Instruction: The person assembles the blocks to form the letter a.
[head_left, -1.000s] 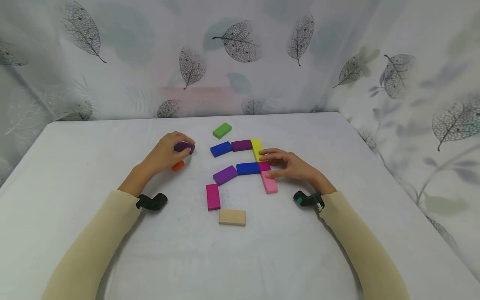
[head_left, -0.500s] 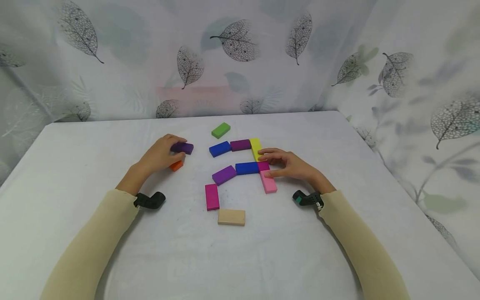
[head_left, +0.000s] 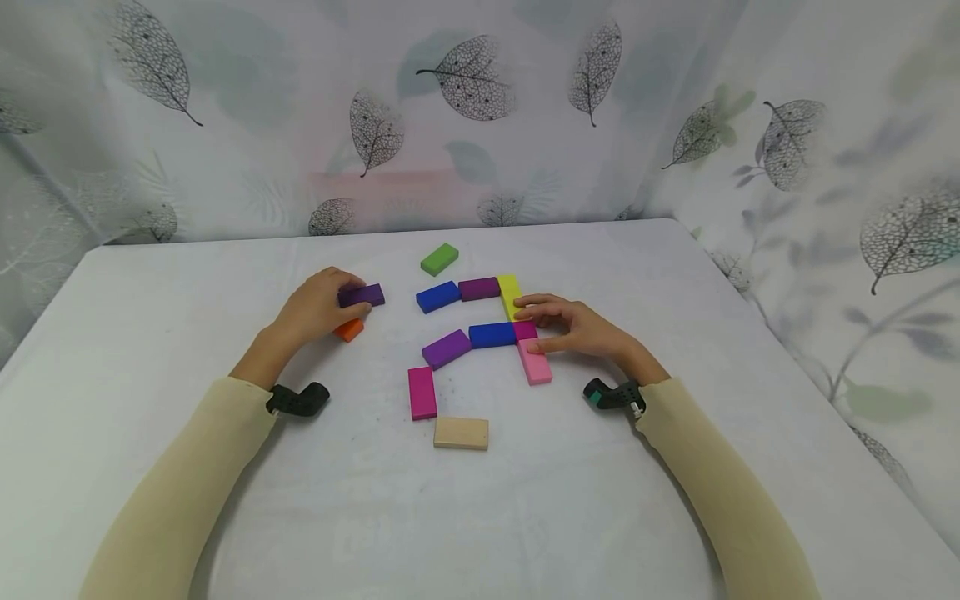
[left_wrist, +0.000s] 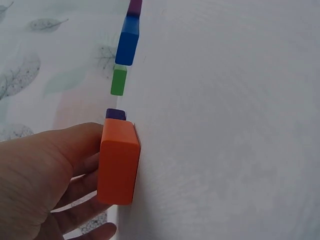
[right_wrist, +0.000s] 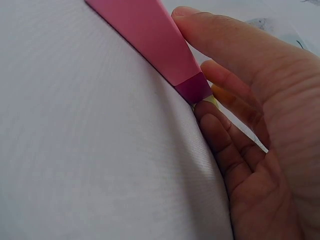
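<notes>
The left hand (head_left: 311,308), the orange block (head_left: 349,331) beside its thumb, pinches the dark purple block (head_left: 366,295), whose long axis runs sideways, roughly toward the farther right hand (head_left: 579,327). That one is loosely spread, fingers at the yellow block (head_left: 507,292), thumb touching the pink block (head_left: 535,367).

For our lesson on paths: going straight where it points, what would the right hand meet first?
Probably the yellow block; the right hand has fingertips at its edge, contact is unclear.
</notes>
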